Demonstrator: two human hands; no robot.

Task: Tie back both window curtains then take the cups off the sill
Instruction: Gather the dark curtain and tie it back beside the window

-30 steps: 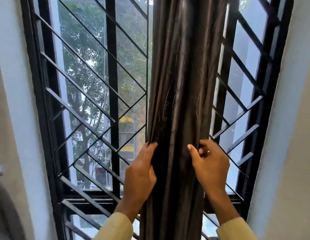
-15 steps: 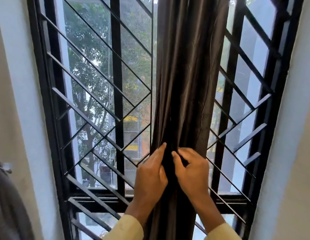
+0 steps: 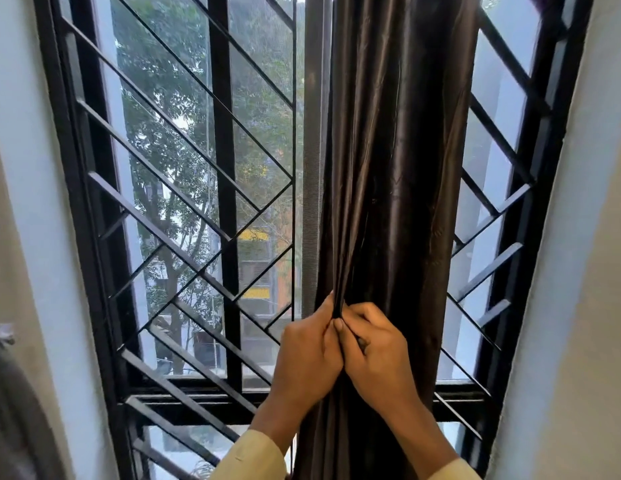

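Observation:
A dark brown satin curtain (image 3: 395, 161) hangs bunched in a column down the middle of the window. My left hand (image 3: 307, 355) and my right hand (image 3: 373, 355) press together at waist height, both pinching folds of the curtain between fingers and thumbs. The knuckles of the two hands touch. Pale yellow sleeves show at both wrists. No cups or sill surface show in this view.
A black metal window grille (image 3: 184, 188) with diagonal bars fills the frame behind the curtain. A grey mesh strip (image 3: 312, 168) runs beside the curtain's left edge. White walls (image 3: 579, 271) flank the window. Dark cloth (image 3: 7, 410) hangs at the lower left.
My hands have come together from either side of the curtain, gathering its folds into a narrower bunch. The view has shifted slightly right and closer.

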